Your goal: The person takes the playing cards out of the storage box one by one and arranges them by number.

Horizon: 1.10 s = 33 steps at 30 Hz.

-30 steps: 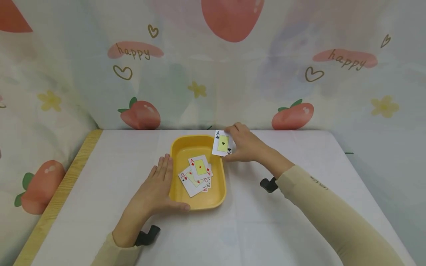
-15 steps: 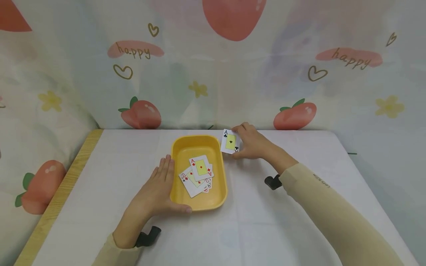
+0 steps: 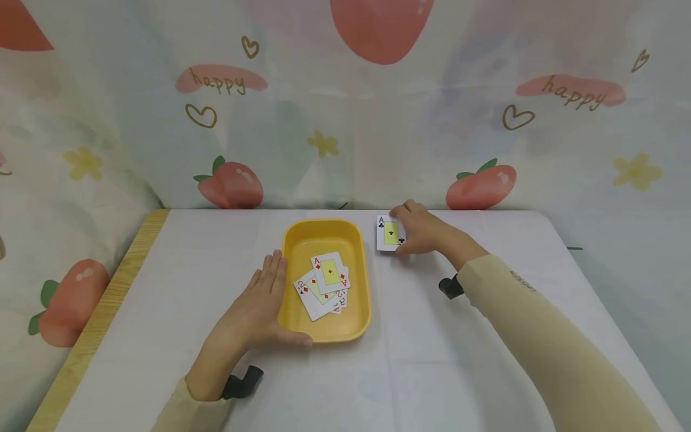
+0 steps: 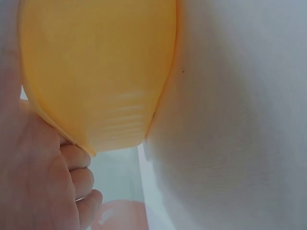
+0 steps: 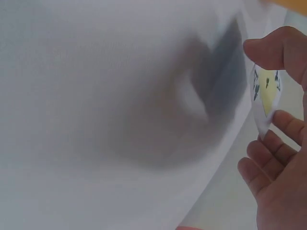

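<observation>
A yellow tray sits mid-table with several face-up cards in it, an ace of diamonds on top. My left hand lies flat against the tray's left side, thumb along its near rim; the left wrist view shows the tray's outer wall against my palm. My right hand pinches an ace of clubs just right of the tray, low over the table. In the right wrist view the card bows between thumb and fingers.
The table wears a white cloth, with a wooden edge at the left. A strawberry-print curtain closes off the back. Black wrist mounts sit under both forearms.
My right hand has carried the ace of clubs from over the tray's far right corner rightward and down, off the tray. The left hand has stayed on the tray.
</observation>
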Each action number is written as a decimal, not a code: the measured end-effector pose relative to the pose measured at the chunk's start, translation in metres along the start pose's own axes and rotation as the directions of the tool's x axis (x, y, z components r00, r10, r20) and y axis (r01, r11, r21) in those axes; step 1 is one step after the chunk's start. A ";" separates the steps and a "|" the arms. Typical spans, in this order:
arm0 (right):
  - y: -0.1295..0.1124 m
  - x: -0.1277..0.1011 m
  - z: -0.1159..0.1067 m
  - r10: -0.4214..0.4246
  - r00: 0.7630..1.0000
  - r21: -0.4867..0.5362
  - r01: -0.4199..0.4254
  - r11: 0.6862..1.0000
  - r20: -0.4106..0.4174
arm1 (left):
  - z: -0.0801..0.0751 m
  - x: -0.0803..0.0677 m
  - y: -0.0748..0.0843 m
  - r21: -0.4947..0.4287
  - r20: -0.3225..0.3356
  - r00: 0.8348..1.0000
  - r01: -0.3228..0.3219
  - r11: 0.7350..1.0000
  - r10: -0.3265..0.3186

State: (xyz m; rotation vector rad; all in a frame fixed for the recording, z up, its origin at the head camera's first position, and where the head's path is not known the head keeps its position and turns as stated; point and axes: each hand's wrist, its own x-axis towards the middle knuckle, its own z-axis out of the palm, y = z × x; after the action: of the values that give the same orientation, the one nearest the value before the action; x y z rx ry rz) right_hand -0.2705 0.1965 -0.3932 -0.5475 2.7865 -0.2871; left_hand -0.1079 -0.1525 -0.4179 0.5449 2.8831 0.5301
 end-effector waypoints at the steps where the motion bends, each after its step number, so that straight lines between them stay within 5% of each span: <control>1: 0.002 0.001 0.000 0.008 1.000 -0.002 -0.008 1.000 0.006 | 0.000 0.000 0.000 0.000 0.006 1.000 0.008 1.000 -0.008; 33: 0.012 0.021 0.012 0.075 0.990 0.015 -0.077 0.997 0.120 | 0.002 0.001 0.000 -0.028 -0.006 1.000 0.003 1.000 -0.003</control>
State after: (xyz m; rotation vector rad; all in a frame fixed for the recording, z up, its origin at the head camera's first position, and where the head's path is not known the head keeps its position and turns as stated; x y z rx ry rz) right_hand -0.2894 0.1976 -0.4123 -0.4377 2.6792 -0.2558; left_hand -0.1082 -0.1518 -0.4201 0.5362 2.8769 0.5711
